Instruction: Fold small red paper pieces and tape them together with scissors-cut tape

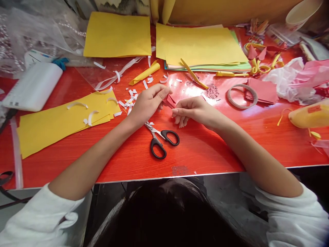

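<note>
A small folded piece of red paper [169, 101] is held between my two hands above the red table [205, 151]. My left hand [149, 101] pinches its upper left part between thumb and fingers. On the other side, my right hand [191, 110] grips its lower right corner with thumb and forefinger, the other fingers curled below. Black-handled scissors [158, 135] lie just below my hands, their blade tips partly hidden under my left wrist. White paper scraps [131, 97] are scattered to the left of my left hand.
Yellow sheets [118, 34] and a stack of coloured paper [197, 44] lie at the back. Yellow strips [64, 120] and a white device [36, 85] are at left. A tape roll [242, 96], red paper squares [264, 91] and a yellow bottle [311, 115] are at right.
</note>
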Demonstrator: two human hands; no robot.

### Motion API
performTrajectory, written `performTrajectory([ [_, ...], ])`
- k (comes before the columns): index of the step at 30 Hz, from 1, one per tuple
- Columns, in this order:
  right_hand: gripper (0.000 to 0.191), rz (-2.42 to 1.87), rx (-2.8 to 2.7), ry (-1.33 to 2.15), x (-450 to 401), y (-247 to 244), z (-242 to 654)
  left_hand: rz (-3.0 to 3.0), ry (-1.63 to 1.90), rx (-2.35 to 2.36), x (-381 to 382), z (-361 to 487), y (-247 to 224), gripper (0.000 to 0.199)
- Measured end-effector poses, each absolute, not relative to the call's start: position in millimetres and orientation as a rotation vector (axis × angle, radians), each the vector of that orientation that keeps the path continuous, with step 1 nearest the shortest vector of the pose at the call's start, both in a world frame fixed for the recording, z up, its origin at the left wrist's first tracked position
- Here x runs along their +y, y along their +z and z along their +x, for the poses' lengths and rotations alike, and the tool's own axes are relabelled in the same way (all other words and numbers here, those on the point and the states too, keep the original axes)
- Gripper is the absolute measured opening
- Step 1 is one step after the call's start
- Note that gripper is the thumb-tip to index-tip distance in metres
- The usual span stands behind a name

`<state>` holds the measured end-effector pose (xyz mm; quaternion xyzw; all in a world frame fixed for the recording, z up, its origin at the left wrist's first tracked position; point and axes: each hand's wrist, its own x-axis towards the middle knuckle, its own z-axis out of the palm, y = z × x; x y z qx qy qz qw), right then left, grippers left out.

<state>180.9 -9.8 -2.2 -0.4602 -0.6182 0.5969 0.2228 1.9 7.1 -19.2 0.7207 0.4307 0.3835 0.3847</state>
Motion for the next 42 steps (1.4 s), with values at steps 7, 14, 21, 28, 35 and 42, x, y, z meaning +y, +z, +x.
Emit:
performTrajectory([
  [7,0.021,-1.252,-1.654,1.72,-9,0,182,1.735,0.954,1.037,10,2,-26,0.005],
  [14,0.009,-1.185,-1.667,1.927,-4,3,193,1.717,1.004,1.076,12,0,-26,0.004],
  [21,0.013,-1.205,-1.609,1.925,-4,0,193,1.691,1.025,1.065,11,-1,-26,0.005],
  [28,0.011,-1.211,-1.582,1.935,-4,1,194,1.668,1.052,1.104,15,-1,-29,0.006],
  [35,0.017,-1.285,-1.836,1.358,-7,-5,185,1.725,1.077,1.145,17,-3,-33,0.004],
  [42,0.02,-1.234,-2.323,0.428,-10,-15,186,1.646,1.092,1.139,15,-2,-32,0.005],
])
